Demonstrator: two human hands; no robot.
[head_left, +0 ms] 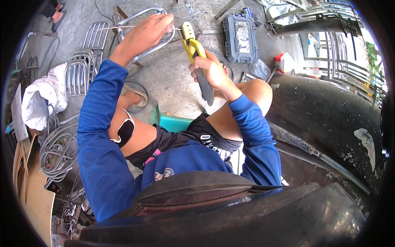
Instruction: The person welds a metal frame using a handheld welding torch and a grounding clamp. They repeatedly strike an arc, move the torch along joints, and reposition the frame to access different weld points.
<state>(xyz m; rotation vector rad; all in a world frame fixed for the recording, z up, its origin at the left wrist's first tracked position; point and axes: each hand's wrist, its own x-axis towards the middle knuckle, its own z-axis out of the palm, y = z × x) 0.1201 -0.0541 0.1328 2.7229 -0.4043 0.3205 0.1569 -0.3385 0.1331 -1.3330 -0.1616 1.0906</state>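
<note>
My right hand (210, 72) is wrapped around the dark grip of a yellow electrode holder (190, 43). Its pale yellow head points away from me. My left hand (148, 33) is closed just left of that head, over a bent, shiny metal tube frame (144, 53). A thin metal rod (117, 27) sticks out on the wrist side of this hand, and thin pieces also show past its fingertips. The fingers appear closed on the rod; whether they also touch the tube is hidden.
Several barred metal frames (78, 76) stand at the left beside a white sack (45, 96) and coiled cable (59, 152). A grey toolbox (240, 39) lies ahead. At right are a large dark tank-like body (329, 119) and stacked metal frames. I sit on a green stool (173, 122).
</note>
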